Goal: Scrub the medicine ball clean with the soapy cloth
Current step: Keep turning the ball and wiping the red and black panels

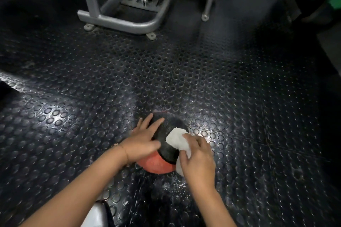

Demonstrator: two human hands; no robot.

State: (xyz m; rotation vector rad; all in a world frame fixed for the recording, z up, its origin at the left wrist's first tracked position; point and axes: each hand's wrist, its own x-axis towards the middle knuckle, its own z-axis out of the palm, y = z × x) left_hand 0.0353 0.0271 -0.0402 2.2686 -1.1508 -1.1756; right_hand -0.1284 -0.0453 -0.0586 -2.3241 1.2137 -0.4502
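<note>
On the ball (166, 128), right grip (197, 156) pinches cloth (176, 138), left grip (142, 143) flat.

Two bare forearms reach up from the bottom of the frame and meet just below its centre. The left arm comes in from the lower left corner on a long slant, wrist straight. The left hand (142, 142) lies palm down on the medicine ball (167, 129), its fingers (147, 121) straight and slightly spread, pointing to the upper right, the thumb stretched out to the right. The right arm rises from the bottom edge, right of centre, leaning a little to the left. The right hand (198, 159) shows its back, fingers and thumb curled round a white cloth (176, 137) held against the ball.
</note>
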